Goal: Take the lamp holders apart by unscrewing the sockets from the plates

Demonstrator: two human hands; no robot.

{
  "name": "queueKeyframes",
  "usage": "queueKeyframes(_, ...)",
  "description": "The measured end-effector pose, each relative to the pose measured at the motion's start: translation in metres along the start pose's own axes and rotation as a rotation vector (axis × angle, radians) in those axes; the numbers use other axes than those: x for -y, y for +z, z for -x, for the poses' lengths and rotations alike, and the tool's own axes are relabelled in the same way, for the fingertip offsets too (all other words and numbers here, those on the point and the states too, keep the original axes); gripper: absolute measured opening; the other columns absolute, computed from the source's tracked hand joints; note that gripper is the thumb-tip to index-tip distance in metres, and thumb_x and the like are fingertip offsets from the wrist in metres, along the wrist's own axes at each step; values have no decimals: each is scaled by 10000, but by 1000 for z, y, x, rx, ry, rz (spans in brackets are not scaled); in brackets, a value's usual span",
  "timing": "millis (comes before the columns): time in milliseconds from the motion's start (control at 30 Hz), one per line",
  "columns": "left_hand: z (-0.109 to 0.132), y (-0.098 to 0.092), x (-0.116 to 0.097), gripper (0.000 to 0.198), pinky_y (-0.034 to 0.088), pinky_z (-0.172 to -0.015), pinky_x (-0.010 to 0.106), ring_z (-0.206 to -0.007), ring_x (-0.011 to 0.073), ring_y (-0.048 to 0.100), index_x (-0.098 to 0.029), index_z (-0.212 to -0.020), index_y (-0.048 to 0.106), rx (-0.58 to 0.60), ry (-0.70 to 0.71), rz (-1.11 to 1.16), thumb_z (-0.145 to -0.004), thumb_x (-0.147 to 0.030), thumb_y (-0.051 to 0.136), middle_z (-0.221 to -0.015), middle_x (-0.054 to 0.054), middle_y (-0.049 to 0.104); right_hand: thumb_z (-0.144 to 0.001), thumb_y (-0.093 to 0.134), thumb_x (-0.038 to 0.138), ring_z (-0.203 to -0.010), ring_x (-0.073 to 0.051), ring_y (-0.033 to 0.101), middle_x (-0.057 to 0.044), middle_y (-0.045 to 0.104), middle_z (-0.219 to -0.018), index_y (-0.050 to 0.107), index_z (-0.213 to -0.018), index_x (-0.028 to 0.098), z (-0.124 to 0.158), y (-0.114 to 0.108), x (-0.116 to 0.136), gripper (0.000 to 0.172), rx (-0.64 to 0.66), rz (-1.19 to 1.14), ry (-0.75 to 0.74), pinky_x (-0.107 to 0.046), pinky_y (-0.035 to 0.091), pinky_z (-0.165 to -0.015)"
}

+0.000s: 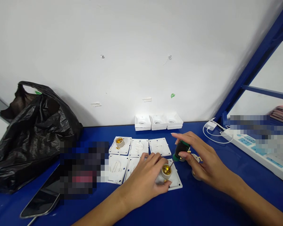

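My left hand (145,179) is closed around a white lamp holder (166,172) with a brass inside, which sits on a square white plate (175,183) on the blue table. My right hand (200,160) grips a short screwdriver with a green and black handle (180,150). Its thin shaft slants down into the mouth of the lamp holder. Several more white plates (139,147) lie in rows just behind my left hand. One plate at the far left carries another brass lamp holder (119,142).
Three white back boxes (158,121) stand against the wall. A black plastic bag (30,131) fills the left side. A dark phone (42,199) lies at the near left. A white power strip (261,152) with a charger and cable (211,127) lies on the right.
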State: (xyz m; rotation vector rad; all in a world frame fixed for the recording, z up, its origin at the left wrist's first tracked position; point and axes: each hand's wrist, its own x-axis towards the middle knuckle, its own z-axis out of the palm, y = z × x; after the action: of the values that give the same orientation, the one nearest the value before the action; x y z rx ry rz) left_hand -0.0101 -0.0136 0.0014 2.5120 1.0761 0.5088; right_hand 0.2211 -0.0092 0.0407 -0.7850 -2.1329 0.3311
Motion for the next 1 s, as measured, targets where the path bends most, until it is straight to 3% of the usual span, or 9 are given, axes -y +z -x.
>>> queueKeyframes(567,0,0,0,340,425,-1021,469,-1068,296,617,-247,-1183,606,-10,7,-6,-904,-311,789,-1172,38,656,-1089,484,164,-903,-177,642,-68,612,-1120,410,-1589,303,0,-6,7,524,103,-13,9,-305,600,-825)
queueKeyframes(767,-1,2,2,382,416,-1032,495,-1102,309,610,-235,-1189,599,1,2,8,-876,-285,812,-1188,44,647,-1084,505,183,-1020,-219,655,-99,620,-1181,423,-1561,269,-2,3,14,491,99,142,2,-385,589,-907)
queueKeyframes(900,-2,2,0,270,419,-1022,500,-1109,317,611,-237,-1082,604,8,-5,8,-883,-259,786,-1168,44,651,-1044,614,251,-995,-246,643,-91,625,-1119,564,-1384,242,-7,12,20,343,-16,210,-41,-428,580,-886)
queueKeyframes(1000,-1,1,-1,313,429,-1018,488,-1116,318,611,-249,-1129,602,-1,-8,13,-880,-243,792,-1192,47,652,-1029,648,248,-917,-211,618,-60,585,-1031,655,-1248,251,-8,15,18,219,-161,108,-20,-362,580,-792)
